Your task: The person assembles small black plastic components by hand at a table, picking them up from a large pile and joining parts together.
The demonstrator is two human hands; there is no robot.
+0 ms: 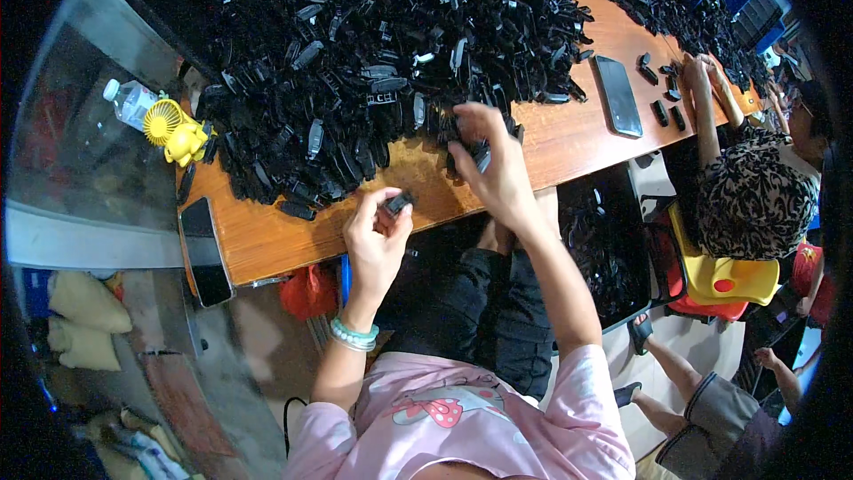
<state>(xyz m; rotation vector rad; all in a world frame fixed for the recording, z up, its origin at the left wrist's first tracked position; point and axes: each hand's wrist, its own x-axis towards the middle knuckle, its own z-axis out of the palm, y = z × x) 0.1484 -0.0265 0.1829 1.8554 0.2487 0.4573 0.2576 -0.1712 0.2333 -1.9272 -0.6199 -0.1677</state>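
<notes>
A small black plastic part (pixel 397 204) is pinched between the thumb and fingers of my left hand (pixel 375 236), just over the near edge of the wooden table. My right hand (pixel 498 164) reaches to the near edge of a large heap of similar black plastic parts (pixel 355 62). Its thumb and fingers are spread apart in a curve, slightly blurred, with dark parts below and between them. Whether it touches any of these I cannot tell. Some parts in the heap show shiny grey faces.
Phones lie at the table's left corner (pixel 206 253) and right of the heap (pixel 617 96). A yellow toy fan (pixel 182 135) and a bottle (pixel 131 102) stand left. Below the table is a bin of black parts (pixel 604 258). Another person (pixel 755 191) works at right, near a yellow stool (pixel 724 276).
</notes>
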